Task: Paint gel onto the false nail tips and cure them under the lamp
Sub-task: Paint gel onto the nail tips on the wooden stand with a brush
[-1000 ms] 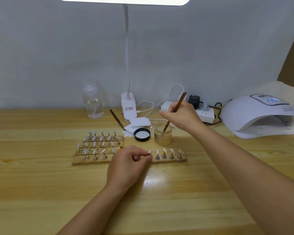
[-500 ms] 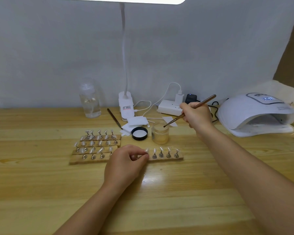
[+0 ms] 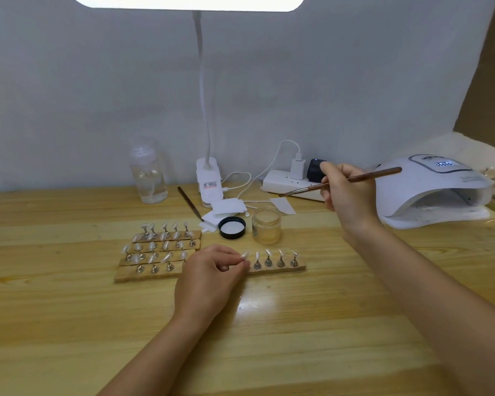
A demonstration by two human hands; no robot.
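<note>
Tips (image 3: 269, 254): five on metal pegs in the near strip (image 3: 277, 267), centre of table (image 3: 297, 324), just near the jar (image 3: 266, 224); we judge them light, thin, easily knocked off, so we steady the strip, not the tips; left hand (image 3: 209, 278) pinches the leftmost peg; right hand (image 3: 346, 192) grips the brush (image 3: 366, 177) mid-shaft, raised right of the jar; lamp (image 3: 429, 190) far right.

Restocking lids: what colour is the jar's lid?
Black rim, white inside, lid; head view.
</note>
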